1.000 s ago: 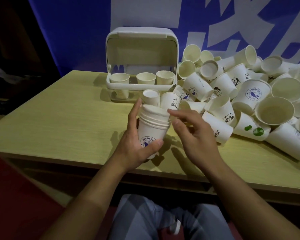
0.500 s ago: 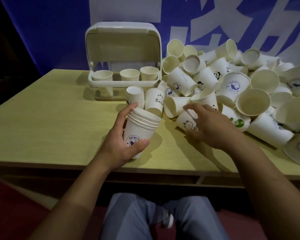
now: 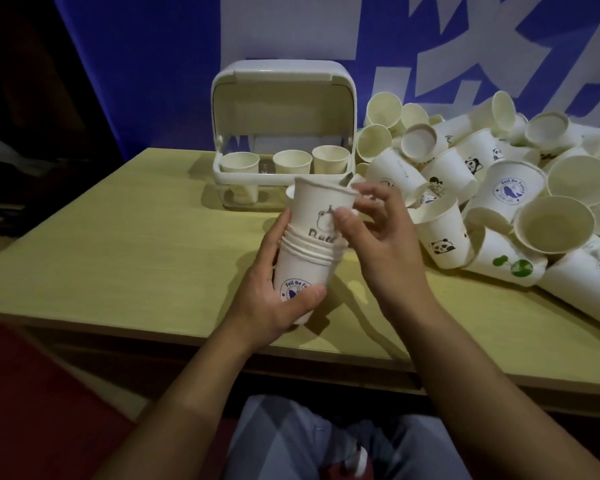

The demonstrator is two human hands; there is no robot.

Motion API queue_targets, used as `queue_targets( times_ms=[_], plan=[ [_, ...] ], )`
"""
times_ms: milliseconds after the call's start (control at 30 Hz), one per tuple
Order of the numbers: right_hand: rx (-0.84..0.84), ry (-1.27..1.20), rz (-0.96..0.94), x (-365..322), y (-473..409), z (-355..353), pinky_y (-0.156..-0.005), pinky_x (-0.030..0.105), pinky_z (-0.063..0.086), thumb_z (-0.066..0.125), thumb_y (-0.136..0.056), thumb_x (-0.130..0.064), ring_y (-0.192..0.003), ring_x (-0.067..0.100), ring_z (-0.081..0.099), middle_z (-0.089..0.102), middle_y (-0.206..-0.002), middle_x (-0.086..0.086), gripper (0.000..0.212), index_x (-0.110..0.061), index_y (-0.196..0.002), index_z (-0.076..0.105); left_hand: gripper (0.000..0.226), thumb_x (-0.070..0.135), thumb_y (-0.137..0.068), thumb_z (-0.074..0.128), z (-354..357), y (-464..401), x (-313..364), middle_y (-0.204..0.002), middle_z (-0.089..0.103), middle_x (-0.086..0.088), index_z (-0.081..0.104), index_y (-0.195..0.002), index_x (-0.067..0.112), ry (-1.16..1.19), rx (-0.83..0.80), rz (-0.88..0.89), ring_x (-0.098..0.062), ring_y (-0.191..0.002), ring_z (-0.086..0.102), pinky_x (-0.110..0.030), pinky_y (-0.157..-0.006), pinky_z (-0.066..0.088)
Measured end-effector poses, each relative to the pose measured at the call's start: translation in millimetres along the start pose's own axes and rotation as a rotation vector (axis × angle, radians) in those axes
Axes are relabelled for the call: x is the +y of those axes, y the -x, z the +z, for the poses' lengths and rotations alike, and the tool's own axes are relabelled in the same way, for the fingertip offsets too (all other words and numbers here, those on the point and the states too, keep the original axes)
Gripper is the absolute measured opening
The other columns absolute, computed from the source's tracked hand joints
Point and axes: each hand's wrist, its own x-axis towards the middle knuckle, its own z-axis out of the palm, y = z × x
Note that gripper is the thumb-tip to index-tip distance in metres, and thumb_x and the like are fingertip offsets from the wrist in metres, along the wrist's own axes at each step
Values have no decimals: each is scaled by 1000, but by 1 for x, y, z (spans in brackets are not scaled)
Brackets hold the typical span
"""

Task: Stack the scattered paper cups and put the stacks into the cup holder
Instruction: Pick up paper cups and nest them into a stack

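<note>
Since half a second ago, the right hand (image 3: 378, 237) has left the pile (image 3: 499, 202) and brought a fresh cup (image 3: 321, 211) to the stack (image 3: 303, 268), where it sits only partly sunk. Its thumb presses the cup's printed side while the other fingers spread loosely behind it. The left hand (image 3: 274, 296) wraps the stack low down, thumb across the blue logo, holding it above the table (image 3: 136, 251) in front of the holder (image 3: 281, 143).

If the cup goes in tilted, I judge it could jam or crush its thin rim; a hard push might also slide the stack through the left grip.

The table is pale yellow wood. The holder stands open with three cups inside, before a blue and white banner (image 3: 326, 46).
</note>
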Motion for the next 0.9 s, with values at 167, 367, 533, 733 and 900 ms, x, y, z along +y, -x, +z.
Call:
queue_targets(
  times_ms=[167,367,533,733,900],
  plan=[
    [-126,54,-13,9,2,4,-94,22,53,62,-98,-17,-110,-1,66,74,-113,-15,23,-30,-115,71,104,48,-67,74,-13,-9,-2,-147,40,24,6,-144,63,-6,68,5,8,-120,55,-10,-87,49],
    [-165,591,-91,16,-48,9,-89,33,55,68,-93,-29,-107,5,62,68,-122,-13,35,-33,-127,64,88,47,-58,80,-43,-18,-11,-120,59,7,27,-123,73,-77,150,-34,-4,-93,67,-20,-70,56],
    [-228,908,-122,36,-87,29,-89,41,50,69,-89,-46,-118,21,51,67,-122,-2,36,-31,-120,63,80,53,-59,81,-46,-16,-17,-125,64,3,39,-125,69,-42,244,-62,-13,-104,67,-28,-74,60],
    [-178,817,-95,44,-93,32,-82,48,54,73,-78,-50,-104,19,54,65,-108,-3,35,-25,-91,54,75,56,-61,79,-47,-14,-17,-139,57,12,47,-129,66,-32,200,-81,-20,-115,65,-40,-86,61],
    [-136,251,-101,34,-71,21,-80,45,61,75,-77,-38,-94,15,68,53,-113,-11,58,-42,-125,43,80,50,-64,79,-47,-17,-21,-140,57,12,48,-137,58,-5,90,-105,-16,-120,63,-49,-97,56]
  ],
)
